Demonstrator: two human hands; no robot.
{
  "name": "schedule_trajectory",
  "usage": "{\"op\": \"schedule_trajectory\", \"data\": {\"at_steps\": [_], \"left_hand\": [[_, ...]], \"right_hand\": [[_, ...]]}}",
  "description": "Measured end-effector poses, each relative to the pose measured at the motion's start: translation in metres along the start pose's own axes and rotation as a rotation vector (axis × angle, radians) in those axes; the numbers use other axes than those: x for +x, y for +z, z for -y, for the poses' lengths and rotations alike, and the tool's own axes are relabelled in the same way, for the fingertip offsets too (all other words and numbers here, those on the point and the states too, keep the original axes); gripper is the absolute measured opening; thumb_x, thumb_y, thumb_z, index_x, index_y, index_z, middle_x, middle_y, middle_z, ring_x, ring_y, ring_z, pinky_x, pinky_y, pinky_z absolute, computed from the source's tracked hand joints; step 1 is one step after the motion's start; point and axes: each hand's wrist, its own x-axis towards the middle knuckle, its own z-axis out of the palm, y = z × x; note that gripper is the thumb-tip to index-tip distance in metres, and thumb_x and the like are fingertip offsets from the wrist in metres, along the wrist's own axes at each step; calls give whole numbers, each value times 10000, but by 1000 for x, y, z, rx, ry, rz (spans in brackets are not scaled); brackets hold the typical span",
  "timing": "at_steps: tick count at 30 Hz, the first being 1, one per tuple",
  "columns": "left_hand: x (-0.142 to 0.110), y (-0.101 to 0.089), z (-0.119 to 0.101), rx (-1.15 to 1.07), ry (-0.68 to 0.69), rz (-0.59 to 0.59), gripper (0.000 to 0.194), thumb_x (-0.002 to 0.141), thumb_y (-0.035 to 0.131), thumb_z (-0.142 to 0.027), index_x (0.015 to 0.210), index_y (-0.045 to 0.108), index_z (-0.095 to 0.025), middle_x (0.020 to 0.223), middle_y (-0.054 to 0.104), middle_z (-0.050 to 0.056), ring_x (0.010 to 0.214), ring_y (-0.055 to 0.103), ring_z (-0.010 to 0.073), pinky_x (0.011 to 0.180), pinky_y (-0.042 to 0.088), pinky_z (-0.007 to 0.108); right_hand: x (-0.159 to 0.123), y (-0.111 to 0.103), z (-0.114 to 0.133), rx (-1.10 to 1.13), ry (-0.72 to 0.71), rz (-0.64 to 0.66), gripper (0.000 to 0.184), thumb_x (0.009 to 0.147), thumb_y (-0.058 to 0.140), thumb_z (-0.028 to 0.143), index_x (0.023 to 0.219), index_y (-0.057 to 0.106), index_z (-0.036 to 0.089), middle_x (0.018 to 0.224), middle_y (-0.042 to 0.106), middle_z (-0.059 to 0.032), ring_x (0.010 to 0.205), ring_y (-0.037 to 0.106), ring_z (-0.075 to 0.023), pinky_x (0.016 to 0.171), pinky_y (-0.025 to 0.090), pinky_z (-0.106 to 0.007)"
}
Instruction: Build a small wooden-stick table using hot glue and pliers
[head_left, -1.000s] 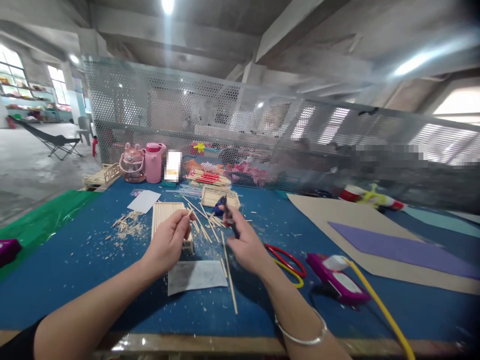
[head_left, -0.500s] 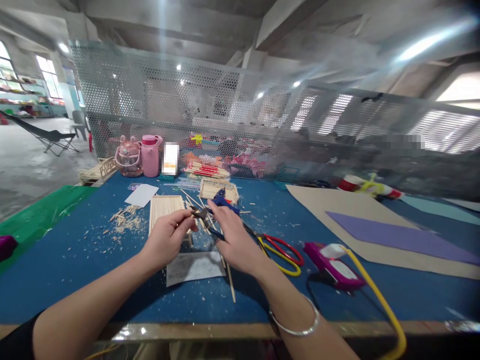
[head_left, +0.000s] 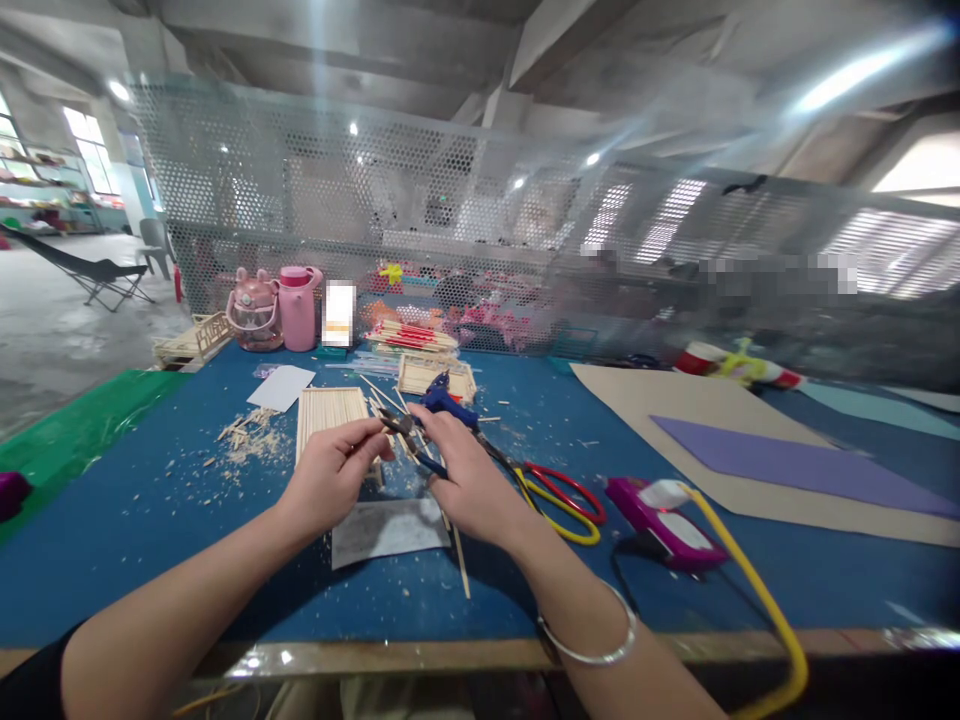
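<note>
My right hand [head_left: 474,482] is closed around blue-handled cutting pliers [head_left: 430,463], whose dark jaws point left. The fingers of my left hand [head_left: 336,472] are pinched together right at those jaws; the small piece between them is too hidden to make out. Just behind my left hand lies a panel of wooden sticks [head_left: 330,410]. A blue glue gun [head_left: 450,404] rests beyond my right hand. Loose thin sticks [head_left: 460,560] lie under and around the pliers, and a grey-white sheet [head_left: 386,530] is below my hands.
Scissors with red and yellow handles [head_left: 566,500] lie right of my hand, then a magenta power strip [head_left: 664,525] with a yellow cord. Wood scraps [head_left: 251,437] are heaped at left. A small stick tray [head_left: 420,377], pink jug [head_left: 298,310] and purple sheet [head_left: 787,465] lie farther out.
The view has shifted very slightly. Both hands keep nearly the same pose, with the pliers' jaws still at my left fingertips.
</note>
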Motion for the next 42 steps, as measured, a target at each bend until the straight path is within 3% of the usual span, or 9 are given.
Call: {"op": "schedule_trajectory", "data": {"at_steps": [3, 10, 20, 23, 28, 32, 35, 39, 42], "left_hand": [[-1, 2, 1, 4, -10, -11, 294, 846, 431, -350, 727, 629, -168, 663, 618, 13, 622, 528, 128, 550, 388, 206], [-3, 5, 1, -56, -44, -37, 295, 833, 453, -358, 747, 651, -157, 677, 631, 27, 643, 542, 141, 532, 404, 206], [-3, 7, -3, -109, -184, -74, 298, 792, 484, -375, 711, 661, -149, 643, 648, 23, 542, 510, 117, 469, 374, 200], [-1, 5, -4, -104, -191, -75, 290, 796, 479, -366, 766, 666, -147, 635, 648, 21, 542, 513, 117, 488, 394, 204], [-2, 2, -3, -80, -73, -54, 272, 812, 476, -356, 785, 664, -161, 598, 625, 7, 549, 521, 116, 523, 408, 205], [0, -6, -3, -67, -59, -50, 297, 817, 470, -370, 703, 658, -170, 593, 622, 7, 575, 541, 126, 563, 422, 219], [6, -18, 5, 77, -53, 2, 286, 825, 447, -346, 802, 684, -188, 673, 655, 23, 654, 579, 154, 617, 438, 244], [9, -33, 17, 416, 12, 149, 259, 795, 457, -248, 845, 706, -196, 794, 674, 65, 714, 596, 181, 663, 434, 273], [7, -35, 22, 527, 84, 255, 263, 811, 456, -248, 854, 712, -207, 786, 677, 72, 712, 591, 190, 655, 425, 280]], "right_hand": [[0, 1, -1, 18, -3, -7, 722, 602, 426, 33, 1310, 349, 147, 1215, 462, -128, 1138, 403, -250, 995, 308, -435], [3, 10, -7, 77, -28, -94, 681, 542, 444, 28, 1203, 448, 195, 1155, 543, -108, 1076, 484, -264, 910, 390, -435], [8, 20, -15, -222, 43, -224, 628, 574, 479, 95, 1202, 483, 105, 1023, 572, -159, 988, 496, -304, 916, 365, -465], [9, 19, -11, -98, 35, -190, 628, 563, 466, 71, 1188, 510, 114, 1038, 593, -141, 983, 516, -282, 892, 393, -422], [10, 15, -3, 290, -41, -14, 523, 632, 409, 48, 1084, 611, 217, 909, 659, -14, 854, 580, -203, 783, 436, -319], [12, 8, -10, 358, 70, -63, 466, 655, 415, 90, 1060, 629, 175, 772, 645, -5, 740, 572, -182, 698, 437, -289], [14, 2, -26, 263, 236, -84, 416, 694, 418, 124, 1054, 622, 175, 786, 657, -14, 717, 579, -184, 669, 435, -284], [16, 1, -44, -186, 422, 13, 304, 765, 473, 224, 1032, 613, 181, 964, 666, -98, 851, 601, -241, 731, 426, -315], [16, 6, -50, -416, 508, 93, 371, 824, 437, 411, 1042, 591, 153, 1005, 639, -160, 904, 593, -274, 745, 426, -341]]}}
